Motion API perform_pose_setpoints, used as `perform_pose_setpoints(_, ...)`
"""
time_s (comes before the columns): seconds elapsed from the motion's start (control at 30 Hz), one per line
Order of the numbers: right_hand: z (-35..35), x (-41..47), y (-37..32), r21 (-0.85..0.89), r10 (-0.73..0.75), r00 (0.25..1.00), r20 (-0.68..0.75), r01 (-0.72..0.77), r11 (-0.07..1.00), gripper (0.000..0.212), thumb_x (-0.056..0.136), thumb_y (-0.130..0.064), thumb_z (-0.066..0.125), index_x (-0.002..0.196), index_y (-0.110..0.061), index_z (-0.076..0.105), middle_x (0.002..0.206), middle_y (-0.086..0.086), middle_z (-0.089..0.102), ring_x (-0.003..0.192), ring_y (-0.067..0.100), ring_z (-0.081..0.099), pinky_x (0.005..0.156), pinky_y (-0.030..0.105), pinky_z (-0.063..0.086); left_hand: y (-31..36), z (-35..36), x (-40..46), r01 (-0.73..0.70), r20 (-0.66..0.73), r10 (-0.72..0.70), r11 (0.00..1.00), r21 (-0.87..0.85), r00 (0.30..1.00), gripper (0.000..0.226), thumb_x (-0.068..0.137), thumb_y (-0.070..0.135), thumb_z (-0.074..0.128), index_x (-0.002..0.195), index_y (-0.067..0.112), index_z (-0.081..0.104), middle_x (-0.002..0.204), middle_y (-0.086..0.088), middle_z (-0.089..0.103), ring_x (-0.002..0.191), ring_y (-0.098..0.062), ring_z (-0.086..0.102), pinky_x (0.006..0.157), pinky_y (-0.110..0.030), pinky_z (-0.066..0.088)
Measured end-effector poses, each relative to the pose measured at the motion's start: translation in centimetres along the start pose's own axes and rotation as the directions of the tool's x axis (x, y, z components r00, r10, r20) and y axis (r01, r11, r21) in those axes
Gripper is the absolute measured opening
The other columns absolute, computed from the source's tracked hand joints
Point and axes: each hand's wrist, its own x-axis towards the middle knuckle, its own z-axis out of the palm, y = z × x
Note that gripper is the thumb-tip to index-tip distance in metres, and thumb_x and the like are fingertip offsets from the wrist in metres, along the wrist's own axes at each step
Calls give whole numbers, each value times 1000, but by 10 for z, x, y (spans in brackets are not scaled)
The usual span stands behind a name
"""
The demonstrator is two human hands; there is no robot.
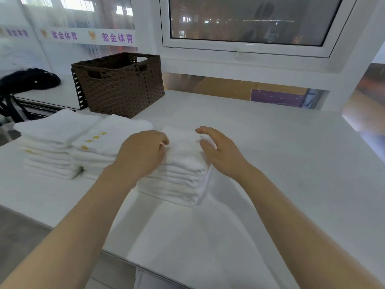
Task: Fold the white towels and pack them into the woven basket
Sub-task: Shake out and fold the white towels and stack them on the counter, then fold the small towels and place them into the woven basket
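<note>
Three stacks of folded white towels lie on the white table (270, 155). The right stack (183, 163) sits in front of me. My left hand (143, 151) rests on its left side with fingers bent over the top towel's edge. My right hand (220, 149) lies at the stack's right side, fingers relaxed and slightly lifted. A middle stack (108, 140) shows yellow embroidery on top. A left stack (52, 140) stands near the table's left edge. The dark brown woven basket (120, 84) stands behind the stacks at the back left; its inside is hidden.
A black bag (29, 79) lies on a lower shelf at the far left. A window (250, 24) and wall stand behind the table. The table's near edge runs diagonally at the lower left.
</note>
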Motion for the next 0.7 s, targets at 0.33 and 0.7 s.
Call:
perform_pose_setpoints(0.33,43,8,15,-406,142,948,284,-16,914,69,99,-59,23,157,-23,11,165,2,-1,151,19,-4,122,40,-4,-7,57,9,-24,307,52,995,-94,950,82,78,64,0,154,37,17,164,12,6,150,-8,1,123,-36,3)
perform_pose_setpoints(0.7,11,95,25,-305,95,964,249,-15,952,52,100,-53,37,144,-25,41,147,-6,46,136,16,39,115,36,26,-21,25,103,-16,263,43,994,-105,964,47,97,50,40,138,28,51,145,10,49,135,-14,42,111,-33,32)
